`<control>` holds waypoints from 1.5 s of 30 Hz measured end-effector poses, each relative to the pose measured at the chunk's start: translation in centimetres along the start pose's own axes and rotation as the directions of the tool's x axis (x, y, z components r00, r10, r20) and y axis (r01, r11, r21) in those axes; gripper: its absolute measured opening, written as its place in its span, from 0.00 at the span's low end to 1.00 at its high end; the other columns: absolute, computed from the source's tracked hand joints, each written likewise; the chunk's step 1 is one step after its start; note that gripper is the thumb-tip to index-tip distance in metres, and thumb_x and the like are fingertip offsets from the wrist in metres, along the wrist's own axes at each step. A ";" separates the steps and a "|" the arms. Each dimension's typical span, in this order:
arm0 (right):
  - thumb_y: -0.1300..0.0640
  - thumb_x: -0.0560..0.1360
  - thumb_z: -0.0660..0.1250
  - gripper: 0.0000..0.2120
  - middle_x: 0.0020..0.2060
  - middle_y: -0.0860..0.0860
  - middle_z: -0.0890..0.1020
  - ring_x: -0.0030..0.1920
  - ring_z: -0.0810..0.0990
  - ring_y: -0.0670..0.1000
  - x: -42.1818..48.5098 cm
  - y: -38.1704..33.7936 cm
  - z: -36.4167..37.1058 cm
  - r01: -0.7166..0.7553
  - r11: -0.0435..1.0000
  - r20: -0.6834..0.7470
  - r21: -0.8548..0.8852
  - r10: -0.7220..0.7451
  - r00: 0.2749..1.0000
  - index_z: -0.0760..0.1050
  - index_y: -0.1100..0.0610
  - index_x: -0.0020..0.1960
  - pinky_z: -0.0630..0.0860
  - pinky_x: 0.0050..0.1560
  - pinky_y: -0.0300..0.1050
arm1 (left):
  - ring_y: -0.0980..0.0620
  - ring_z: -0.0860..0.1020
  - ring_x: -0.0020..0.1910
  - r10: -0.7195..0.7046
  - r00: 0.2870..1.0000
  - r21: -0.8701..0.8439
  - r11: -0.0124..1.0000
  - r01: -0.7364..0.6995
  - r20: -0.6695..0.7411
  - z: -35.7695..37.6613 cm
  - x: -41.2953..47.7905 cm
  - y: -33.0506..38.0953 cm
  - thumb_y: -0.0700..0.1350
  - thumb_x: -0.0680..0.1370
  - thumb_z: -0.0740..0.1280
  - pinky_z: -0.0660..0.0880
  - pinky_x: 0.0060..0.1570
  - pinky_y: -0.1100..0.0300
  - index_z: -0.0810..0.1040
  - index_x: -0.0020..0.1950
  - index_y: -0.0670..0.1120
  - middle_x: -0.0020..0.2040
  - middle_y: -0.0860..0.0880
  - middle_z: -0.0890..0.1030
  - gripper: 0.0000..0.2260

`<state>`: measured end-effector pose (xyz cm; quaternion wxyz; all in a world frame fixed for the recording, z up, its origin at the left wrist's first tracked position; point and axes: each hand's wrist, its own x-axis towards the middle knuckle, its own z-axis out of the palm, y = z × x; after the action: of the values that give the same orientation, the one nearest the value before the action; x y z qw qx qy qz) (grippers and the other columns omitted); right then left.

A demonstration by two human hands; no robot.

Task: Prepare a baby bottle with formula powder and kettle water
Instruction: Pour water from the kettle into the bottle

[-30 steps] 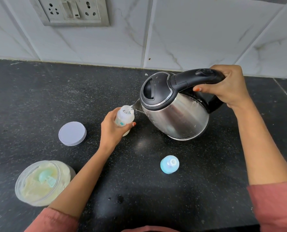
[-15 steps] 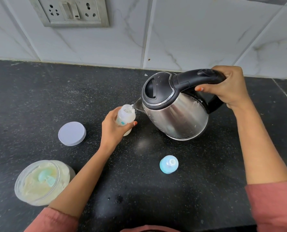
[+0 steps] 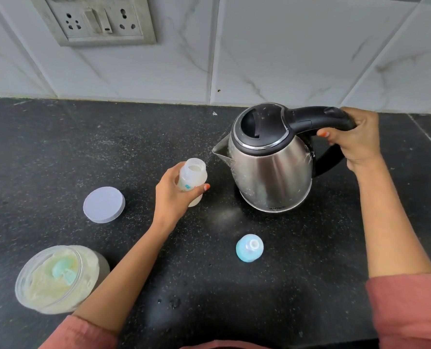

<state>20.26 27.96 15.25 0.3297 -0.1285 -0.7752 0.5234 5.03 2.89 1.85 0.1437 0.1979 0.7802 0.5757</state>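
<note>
The left hand [image 3: 174,200] covers one side of the bottle [image 3: 198,175], and the blue print on it is too small to read. The right hand [image 3: 355,139] hides the far end of the handle [image 3: 310,119] of the kettle [image 3: 272,172]. The tiny words low on the kettle can't be read. The scoop [image 3: 61,269] is half sunk in the powder [image 3: 45,283]. The top edge cuts off the wall socket [image 3: 93,21].

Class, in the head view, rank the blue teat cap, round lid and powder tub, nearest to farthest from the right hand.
1. Blue teat cap, front centre.
2. Round lid, left side.
3. Powder tub, front-left corner.
</note>
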 end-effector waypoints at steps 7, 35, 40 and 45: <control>0.38 0.56 0.76 0.14 0.26 0.39 0.80 0.26 0.74 0.38 -0.3 2.1 -1.9 -0.035 0.994 -0.091 0.107 0.045 0.995 0.82 0.44 0.37 0.67 0.25 0.30 | 0.54 0.74 0.58 0.005 1.000 0.028 1.000 -0.005 -0.002 0.2 -0.3 0.4 0.47 0.65 0.78 0.72 0.59 0.56 0.74 0.63 0.50 0.60 0.53 0.77 0.28; 0.40 0.53 0.78 0.15 0.29 0.39 0.82 0.31 0.78 0.38 -1.8 7.4 -6.6 -0.175 0.971 -0.120 0.166 0.196 0.973 0.82 0.44 0.37 0.73 0.30 0.30 | 0.53 0.75 0.59 -0.041 0.999 0.032 0.999 0.041 0.002 1.6 -1.1 1.7 0.47 0.65 0.78 0.73 0.60 0.52 0.73 0.63 0.52 0.60 0.52 0.77 0.28; 0.39 0.52 0.78 0.18 0.34 0.38 0.84 0.39 0.81 0.38 -2.1 7.6 -7.3 -0.234 0.963 -0.102 0.136 0.248 0.963 0.82 0.43 0.40 0.76 0.41 0.31 | 0.53 0.75 0.59 -0.035 0.999 0.042 0.999 0.035 0.009 1.9 -1.3 1.7 0.48 0.64 0.78 0.73 0.61 0.50 0.73 0.62 0.52 0.59 0.52 0.78 0.29; 0.43 0.56 0.76 0.16 0.39 0.36 0.83 0.45 0.80 0.37 -2.4 7.1 -7.7 -0.272 0.962 -0.151 -0.015 0.266 0.952 0.80 0.39 0.44 0.74 0.49 0.31 | 0.54 0.75 0.59 -0.026 1.000 0.027 0.999 0.025 0.017 1.9 -2.0 2.1 0.48 0.64 0.78 0.73 0.61 0.52 0.73 0.63 0.51 0.59 0.53 0.78 0.29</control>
<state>25.97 35.21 9.78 0.3093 -0.2771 -0.7332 0.5384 7.94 4.08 3.27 0.1550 0.1948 0.7891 0.5616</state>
